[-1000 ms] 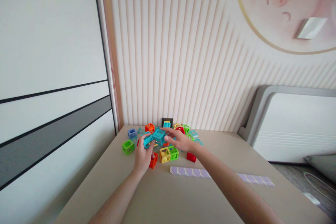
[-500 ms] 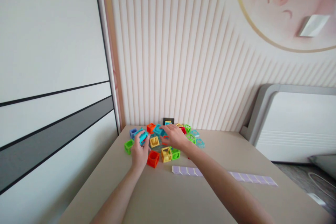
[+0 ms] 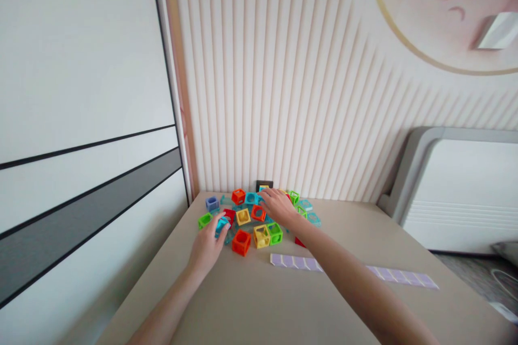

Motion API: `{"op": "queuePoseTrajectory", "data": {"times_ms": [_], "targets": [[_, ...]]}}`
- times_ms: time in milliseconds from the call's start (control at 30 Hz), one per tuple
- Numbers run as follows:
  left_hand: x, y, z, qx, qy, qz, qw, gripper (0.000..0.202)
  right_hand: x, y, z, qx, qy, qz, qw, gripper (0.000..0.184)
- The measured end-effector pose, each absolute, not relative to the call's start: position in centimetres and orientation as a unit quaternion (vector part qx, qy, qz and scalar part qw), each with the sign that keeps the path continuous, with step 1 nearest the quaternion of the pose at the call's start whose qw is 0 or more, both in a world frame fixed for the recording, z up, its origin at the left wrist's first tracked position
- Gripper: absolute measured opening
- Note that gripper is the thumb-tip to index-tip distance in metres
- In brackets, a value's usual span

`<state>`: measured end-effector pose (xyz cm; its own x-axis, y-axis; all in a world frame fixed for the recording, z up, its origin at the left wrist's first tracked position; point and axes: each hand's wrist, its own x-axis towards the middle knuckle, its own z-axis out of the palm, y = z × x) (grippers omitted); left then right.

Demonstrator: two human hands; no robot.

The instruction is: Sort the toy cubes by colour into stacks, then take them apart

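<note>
My left hand [image 3: 207, 245] is closed around a light blue cube frame [image 3: 222, 225] at the left front of a pile of coloured toy cubes. A red cube [image 3: 229, 215] lies just behind its fingertips. My right hand [image 3: 279, 207] reaches over the back of the pile with fingers stretched out, close to a blue cube [image 3: 251, 198]; I cannot tell if its fingertips touch anything. Between the hands lie a yellow cube [image 3: 243, 217] and an orange cube [image 3: 258, 213]. Nearer me stand an orange-red cube [image 3: 242, 242], a yellow cube [image 3: 261, 236] and a green cube [image 3: 275, 233].
A purple segmented strip [image 3: 295, 262] lies on the beige tabletop [image 3: 243, 302], partly under my right forearm. Clear blue pieces [image 3: 313, 219] lie right of the pile. A ribbed wall [image 3: 263, 91] rises behind, and a white cabinet [image 3: 81, 91] stands at left.
My left hand has come down with the blue cube, uncovering the red cube. My right hand has shifted slightly right, showing more of the orange cube. The whole view has shifted a little.
</note>
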<state>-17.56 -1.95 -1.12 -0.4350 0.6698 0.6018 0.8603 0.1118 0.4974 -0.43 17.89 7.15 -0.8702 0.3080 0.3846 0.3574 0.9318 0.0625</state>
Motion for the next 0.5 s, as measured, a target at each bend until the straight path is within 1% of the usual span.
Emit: {"op": "queuePoseTrajectory", "data": {"times_ms": [67,233,433,500], "targets": [[-17.9,-2.3,-2.0,-0.54,-0.729,-0.407,0.106,0.033,1.8,17.2,7.0,-0.156,-0.967,-0.065,0.189,0.024],[-17.9,-2.2,-3.9,-0.567,-0.725,-0.377,0.102,0.032,9.4,15.1,5.0,-0.107,-0.968,-0.046,0.222,0.023],[-16.5,-2.6,-3.6,-0.558,-0.781,-0.254,0.121,0.044,17.6,13.7,1.4,-0.169,-0.963,-0.028,0.208,0.018],[-16.0,-3.0,-3.0,-0.548,-0.799,-0.211,0.131,0.047,19.6,14.0,0.2,-0.197,-0.956,-0.037,0.216,0.024]]}}
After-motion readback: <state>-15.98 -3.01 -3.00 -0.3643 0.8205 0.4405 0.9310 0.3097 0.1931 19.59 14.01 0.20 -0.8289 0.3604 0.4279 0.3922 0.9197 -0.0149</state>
